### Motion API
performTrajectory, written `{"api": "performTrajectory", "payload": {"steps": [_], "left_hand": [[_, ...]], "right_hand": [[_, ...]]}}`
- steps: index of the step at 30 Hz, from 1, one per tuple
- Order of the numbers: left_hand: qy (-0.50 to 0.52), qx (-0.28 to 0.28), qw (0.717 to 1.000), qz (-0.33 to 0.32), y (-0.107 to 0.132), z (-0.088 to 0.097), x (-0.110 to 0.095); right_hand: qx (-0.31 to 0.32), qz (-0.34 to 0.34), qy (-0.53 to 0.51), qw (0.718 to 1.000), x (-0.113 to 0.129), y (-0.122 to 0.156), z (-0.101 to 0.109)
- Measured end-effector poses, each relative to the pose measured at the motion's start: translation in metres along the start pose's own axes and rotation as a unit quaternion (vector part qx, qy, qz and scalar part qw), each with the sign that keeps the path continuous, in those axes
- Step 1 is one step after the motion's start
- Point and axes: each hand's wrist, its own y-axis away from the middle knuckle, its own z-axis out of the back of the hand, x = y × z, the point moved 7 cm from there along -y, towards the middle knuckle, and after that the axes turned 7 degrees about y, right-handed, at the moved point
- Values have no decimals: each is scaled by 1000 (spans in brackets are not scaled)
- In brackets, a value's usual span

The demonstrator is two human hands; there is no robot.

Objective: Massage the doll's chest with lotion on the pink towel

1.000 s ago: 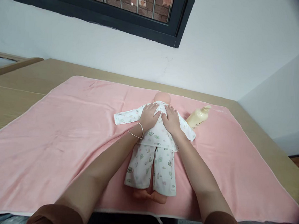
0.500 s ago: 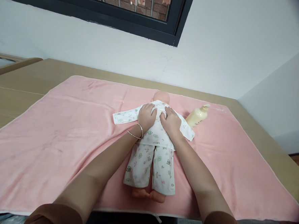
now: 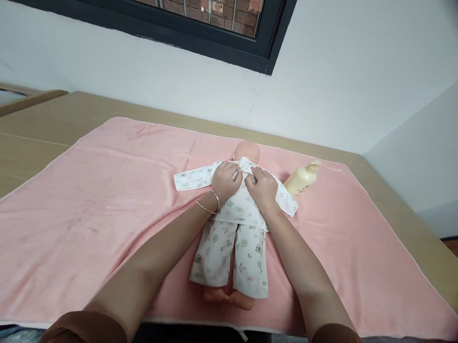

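Note:
A baby doll (image 3: 247, 151) lies stretched out on a pink blanket, its head away from me and its bare feet near the front edge. Its face does not show. It wears a white patterned top (image 3: 239, 208) and matching trousers (image 3: 213, 253). My left hand (image 3: 226, 181), with a thin bangle at the wrist, is closed on the cloth at the upper middle of the top. Close beside it, my right hand (image 3: 263, 186) pinches the same area from the right. A small fold of white cloth rises between the fingers; the fingertips are partly hidden.
A pale yellow pump bottle (image 3: 302, 179) tilts beside the doll's right-hand sleeve. The pink blanket (image 3: 75, 203) covers most of the wooden table (image 3: 62, 112). Behind stand a white wall (image 3: 315, 94) and a dark-framed window (image 3: 273, 50).
My fingers have curled in from lying flatter on the top and now pinch its cloth, raising a small fold. The doll and bottle stay in place.

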Motion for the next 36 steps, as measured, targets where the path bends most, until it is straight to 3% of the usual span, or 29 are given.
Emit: {"api": "performTrajectory", "payload": {"steps": [9, 15, 25, 36], "left_hand": [[-12, -14, 999, 37, 3, 2, 4], [-13, 2, 999, 51, 1, -1, 8], [-18, 88, 993, 79, -4, -16, 17], [2, 79, 994, 75, -3, -16, 20]], "right_hand": [[-16, -77, -18, 997, -5, 7, 4], [-8, -61, -47, 997, -6, 4, 1], [67, -3, -106, 992, -14, -11, -24], [65, -1, -94, 993, -15, -11, -26]]}}
